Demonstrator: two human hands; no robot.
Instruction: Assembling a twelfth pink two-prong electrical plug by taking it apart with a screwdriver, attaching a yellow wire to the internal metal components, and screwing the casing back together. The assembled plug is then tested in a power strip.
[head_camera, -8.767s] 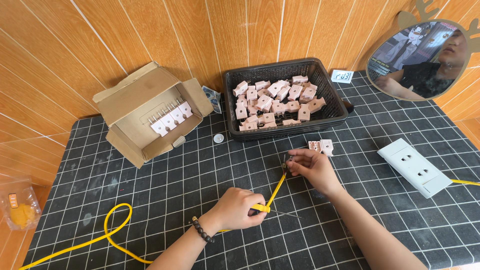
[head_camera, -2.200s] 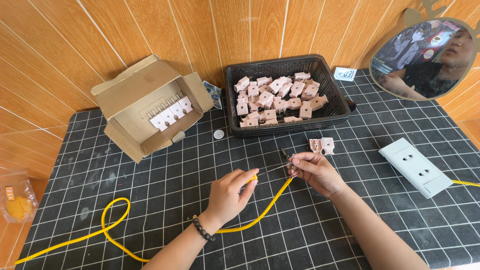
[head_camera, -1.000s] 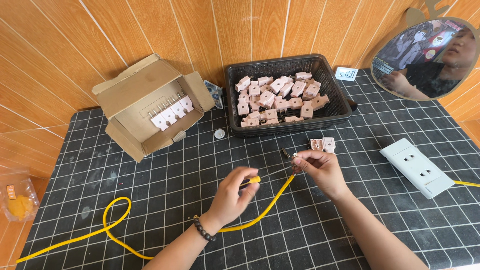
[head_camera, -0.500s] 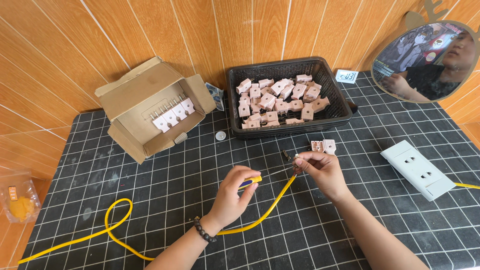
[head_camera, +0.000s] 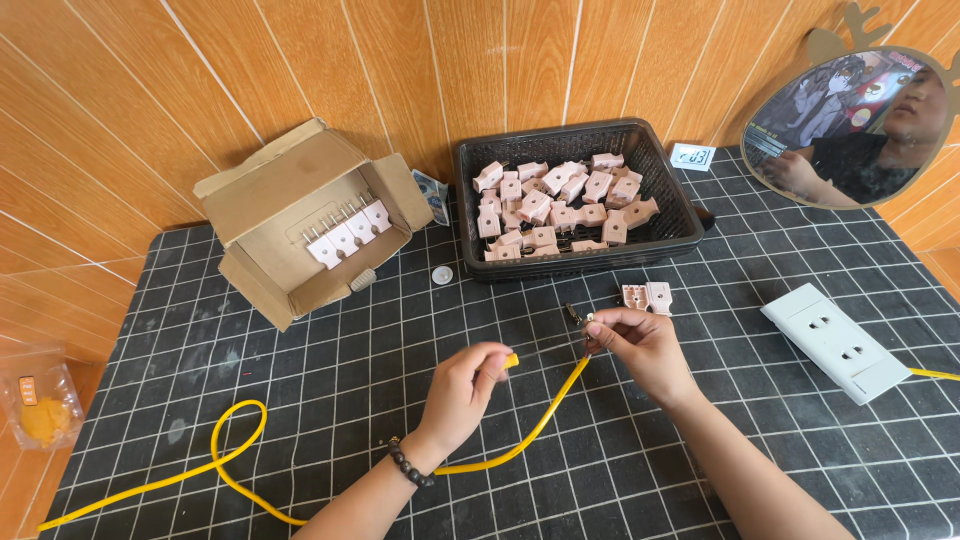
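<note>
- Left hand (head_camera: 468, 385): closed on a small yellow-handled tool (head_camera: 510, 360), above the gridded black surface (head_camera: 300, 400).
- Right hand (head_camera: 640, 345): pinching the yellow cable (head_camera: 530, 435) at its end.
- Mid: white rectangular socket strip (head_camera: 835, 342), right.
- Far: open brown cardboard box (head_camera: 300, 220), left; black basket (head_camera: 665, 232) of pink plug shells; small white label (head_camera: 692, 156) behind it.

A yellow cable (head_camera: 530, 435) curves across the black gridded table (head_camera: 300, 400), looping at one end; its other end, with small metal pieces, lifts just before the black basket (head_camera: 665, 190).
</note>
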